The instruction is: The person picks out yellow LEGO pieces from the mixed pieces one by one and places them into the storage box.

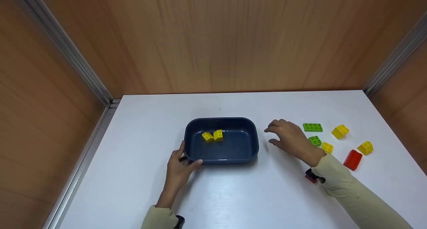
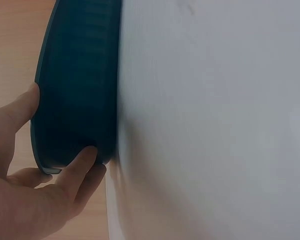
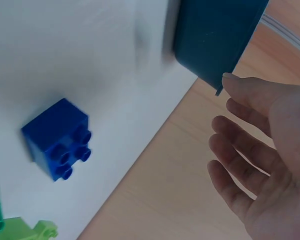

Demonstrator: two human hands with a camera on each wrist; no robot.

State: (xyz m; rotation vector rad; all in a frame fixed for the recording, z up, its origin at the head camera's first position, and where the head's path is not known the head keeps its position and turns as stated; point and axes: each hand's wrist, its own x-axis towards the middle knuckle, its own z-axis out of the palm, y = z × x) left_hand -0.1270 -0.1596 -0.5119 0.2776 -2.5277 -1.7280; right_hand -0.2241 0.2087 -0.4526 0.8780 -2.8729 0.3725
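Dark blue is the dish (image 1: 237, 150) in the middle of the white table (image 1: 133, 189), held at its 8 o'clock corner by the left hand (image 1: 178, 169), while at 3 o'clock the right hand (image 1: 288, 139) is held a little apart from it, with nothing in it and thumb and fingers spread. The step in hand seems to be the gathering of blocks, so a pinch on one, such as the flat green block (image 1: 312, 127) farther out at 3 o'clock, may be called for. The dish is rounded and shiny, and two knobbly yellow blocks (image 1: 218, 135) are seen inside, toward 10 o'clock.
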